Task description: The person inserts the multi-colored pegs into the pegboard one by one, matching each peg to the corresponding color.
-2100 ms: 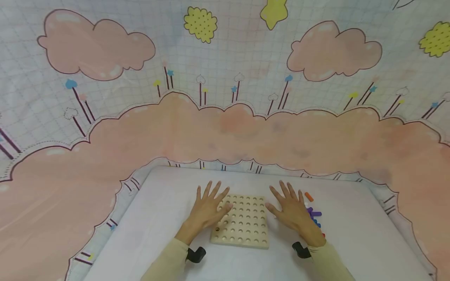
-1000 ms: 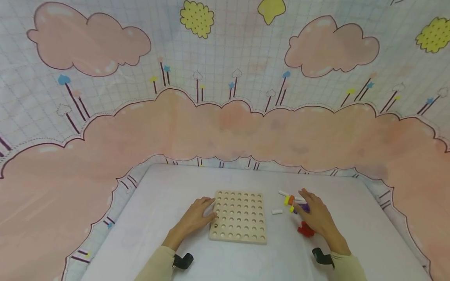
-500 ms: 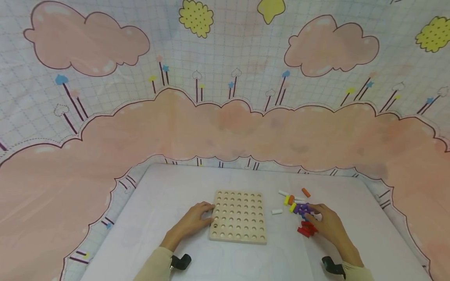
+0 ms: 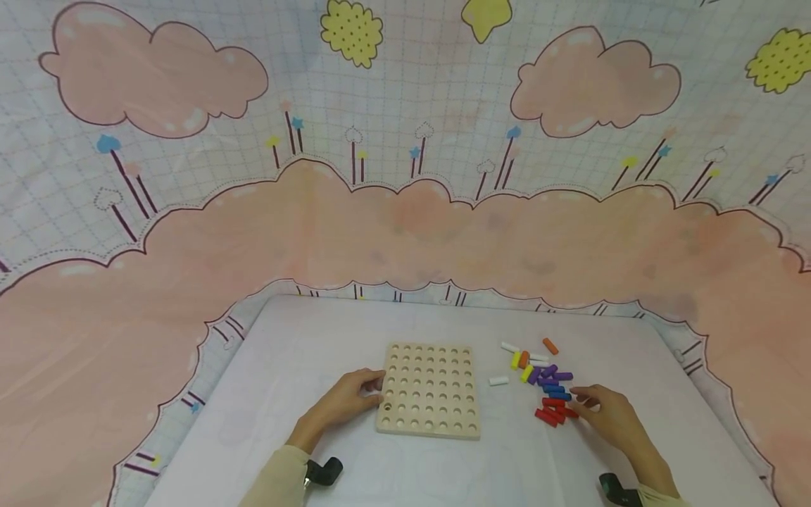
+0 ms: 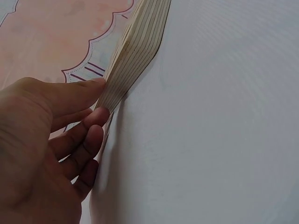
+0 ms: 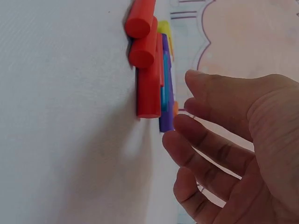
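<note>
A pale wooden board with rows of round holes (image 4: pixel 430 391) lies on the white table in front of me. My left hand (image 4: pixel 347 399) rests against its left edge, with thumb and fingertips touching the side and the fingers loosely bent. Several short coloured pegs lie to the board's right: red pegs (image 4: pixel 550 416), blue pegs (image 4: pixel 557 396), purple pegs (image 4: pixel 562 376), yellow, orange and white ones. Just right of the red and blue pegs is my right hand (image 4: pixel 610 417). Its fingers are loosely curved, and in the right wrist view a gap separates them from the red pegs (image 6: pixel 149 93).
One white peg (image 4: pixel 498 381) lies apart, between the board and the pile. An orange peg (image 4: pixel 550 346) sits alone at the back. The white table (image 4: pixel 304 338) ends at a cloth backdrop (image 4: pixel 405 232) with printed clouds. Each wrist bears a black camera mount.
Both hands were spread beside the board at first. My left hand has settled against its left edge. My right hand went to the pegs, then drew back rightward, uncovering blue and purple ones.
</note>
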Available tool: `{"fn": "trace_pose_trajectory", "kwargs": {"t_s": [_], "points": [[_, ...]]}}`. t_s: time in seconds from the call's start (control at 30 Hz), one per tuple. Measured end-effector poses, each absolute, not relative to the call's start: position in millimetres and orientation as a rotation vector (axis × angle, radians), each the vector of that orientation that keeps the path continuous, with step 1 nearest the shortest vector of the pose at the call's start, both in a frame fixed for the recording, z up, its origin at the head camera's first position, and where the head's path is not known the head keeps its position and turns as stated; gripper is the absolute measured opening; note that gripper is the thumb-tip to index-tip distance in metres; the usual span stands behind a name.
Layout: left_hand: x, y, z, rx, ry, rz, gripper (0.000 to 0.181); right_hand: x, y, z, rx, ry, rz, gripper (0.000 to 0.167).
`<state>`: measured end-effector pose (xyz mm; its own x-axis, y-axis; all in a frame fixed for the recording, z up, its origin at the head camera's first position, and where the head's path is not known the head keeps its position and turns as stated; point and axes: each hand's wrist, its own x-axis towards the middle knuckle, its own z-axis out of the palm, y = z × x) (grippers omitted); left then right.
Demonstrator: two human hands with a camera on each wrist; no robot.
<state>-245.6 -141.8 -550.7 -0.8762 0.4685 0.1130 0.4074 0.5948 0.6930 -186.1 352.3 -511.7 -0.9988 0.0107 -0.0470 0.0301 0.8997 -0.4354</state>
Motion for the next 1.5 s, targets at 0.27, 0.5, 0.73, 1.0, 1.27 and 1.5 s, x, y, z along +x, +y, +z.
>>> {"fn": "trace_pose_trajectory", "kwargs": {"t_s": [0.27,0.5,0.73,1.0,1.27,1.5], "points": [[-244.5,-142.3,-551.7,0.739,2.705,1.161,0.054,-186.6,354.0,-519.0,0.139,2.934,-0.699,0.041],[-243.9,-142.6,-550.8,0.74,2.698,1.138,0.052,-186.2,354.4,-525.0,0.12,2.946,-0.7,0.028],[-244.3,-142.5,-551.5,0.707,2.688,1.138,0.053,-188.3,352.6,-527.3,0.04,2.973,-0.718,0.018],[-244.2,-143.6,-551.3,0.713,2.676,1.159,0.053,-188.1,350.3,-523.9,0.093,2.943,-0.726,0.019],[-243.6,-143.9,-549.9,0.719,2.671,1.167,0.052,-185.9,346.9,-514.1,0.08,2.968,-0.864,0.028],[-243.6,-143.6,-551.7,0.73,2.671,1.168,0.052,-190.1,341.6,-511.1,0.044,3.023,-0.961,0.029]]}}
